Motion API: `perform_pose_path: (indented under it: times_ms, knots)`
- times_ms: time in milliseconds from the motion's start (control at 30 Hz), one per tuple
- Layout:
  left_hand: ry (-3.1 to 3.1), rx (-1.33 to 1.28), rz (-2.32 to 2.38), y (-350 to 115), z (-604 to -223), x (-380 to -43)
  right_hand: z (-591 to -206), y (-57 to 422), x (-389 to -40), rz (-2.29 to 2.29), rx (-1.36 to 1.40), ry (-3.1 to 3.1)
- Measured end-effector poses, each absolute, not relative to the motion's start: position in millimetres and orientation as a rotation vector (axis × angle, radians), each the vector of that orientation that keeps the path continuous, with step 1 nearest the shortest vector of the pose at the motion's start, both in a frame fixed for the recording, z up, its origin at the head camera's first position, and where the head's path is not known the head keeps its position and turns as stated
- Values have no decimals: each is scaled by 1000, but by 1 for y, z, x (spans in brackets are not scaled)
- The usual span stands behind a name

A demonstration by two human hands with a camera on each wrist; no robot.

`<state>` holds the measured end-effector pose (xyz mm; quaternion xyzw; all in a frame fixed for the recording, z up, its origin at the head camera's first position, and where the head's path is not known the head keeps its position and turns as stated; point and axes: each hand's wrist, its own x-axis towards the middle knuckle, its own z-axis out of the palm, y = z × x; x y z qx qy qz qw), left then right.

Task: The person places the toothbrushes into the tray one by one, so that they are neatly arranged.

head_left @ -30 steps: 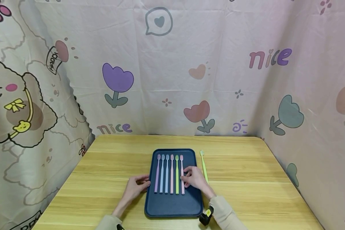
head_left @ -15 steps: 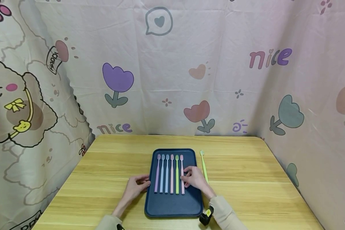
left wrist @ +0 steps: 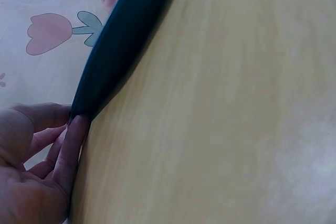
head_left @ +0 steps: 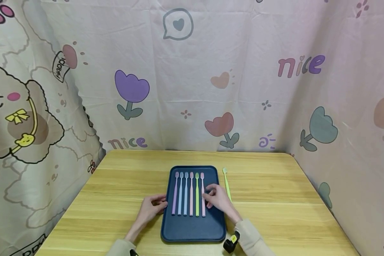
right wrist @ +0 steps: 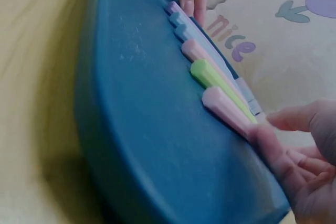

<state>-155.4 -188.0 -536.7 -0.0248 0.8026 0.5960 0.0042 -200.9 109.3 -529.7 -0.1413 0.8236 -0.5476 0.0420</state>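
Observation:
On a dark blue tray (head_left: pixel 193 229), several toothbrushes lie side by side, heads pointing away: one purple, two blue, two pink and a green one (head_left: pixel 197 195). My left hand (head_left: pixel 149 210) holds the tray's left edge, thumb and fingertips at the rim (left wrist: pixel 86 103). Over the tray's right side is my right hand (head_left: pixel 219 198), next to the rightmost pink toothbrush (head_left: pixel 203 185). In the right wrist view its thumb and forefinger are parted, with one fingertip (right wrist: pixel 262 134) at that pink toothbrush (right wrist: pixel 223 106); whether it touches is unclear.
Right of the tray, another green toothbrush (head_left: pixel 226 181) lies on the wooden table (head_left: pixel 268 185), its lower end hidden behind my right hand. A patterned curtain (head_left: pixel 185 71) hangs behind the table and along both sides.
My right hand has shifted slightly up and right, its thumb and forefinger loosening from the rightmost pink toothbrush. The toothbrushes, tray and left hand stay put.

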Motion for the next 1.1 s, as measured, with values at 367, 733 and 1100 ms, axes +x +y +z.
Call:
perform_pose_path:
  times_ms: [367,733,1100]
  knots:
    - [2523,-83,1859,-188,-536,-155,-522,140,-198,-2104,-157,2543]
    - [2527,-78,1846,-188,-538,-156,-517,173,-196,-2119,-24,2704]
    - [2529,-110,1848,-188,-541,-157,-554,189,-215,-2024,-32,2751]
